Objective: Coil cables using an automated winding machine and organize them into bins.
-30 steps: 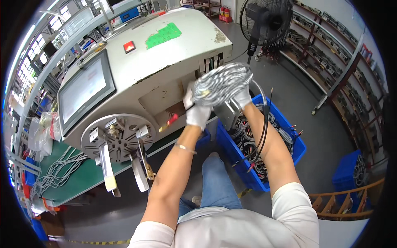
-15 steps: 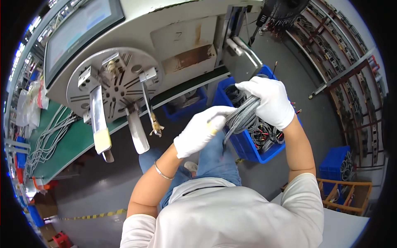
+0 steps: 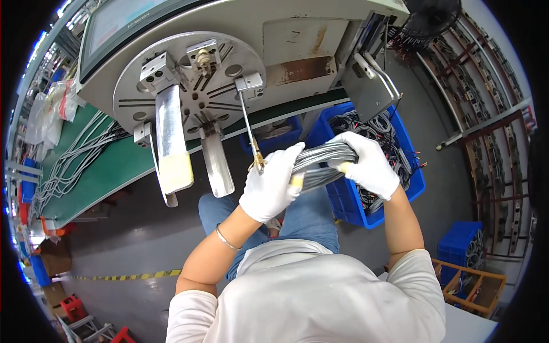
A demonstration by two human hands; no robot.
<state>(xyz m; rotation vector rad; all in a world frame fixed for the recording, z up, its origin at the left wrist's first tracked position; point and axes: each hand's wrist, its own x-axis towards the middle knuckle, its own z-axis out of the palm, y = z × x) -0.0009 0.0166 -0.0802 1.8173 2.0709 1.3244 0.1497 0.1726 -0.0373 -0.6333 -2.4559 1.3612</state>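
Observation:
Both my hands wear white gloves. A coiled bundle of grey cable (image 3: 323, 159) is stretched between them above my lap. My left hand (image 3: 271, 186) closes around the coil's left end, close to the metal rod (image 3: 250, 123) of the winding machine. Round the coil's right end my right hand (image 3: 369, 166) is wrapped, its fingers curled inward. Beyond it stands a blue bin (image 3: 420, 186) with more coiled cables (image 3: 380, 128) and loose red and black cable ends. The round slotted winding disc (image 3: 211, 94), with flat metal arms (image 3: 171, 123), faces me at upper left.
Loose grey cables (image 3: 77, 166) lie on a green bench (image 3: 106, 186) at left. Above the disc is a screen (image 3: 117, 28). A metal plate (image 3: 372, 94) juts from the machine. A black fan (image 3: 429, 17) and racks (image 3: 492, 131) stand at right, above another blue bin (image 3: 459, 243).
The coil has come away from the bin, leftward and lower, and is now held level between both hands. My right hand has moved down; my view has shifted, bringing the disc nearer.

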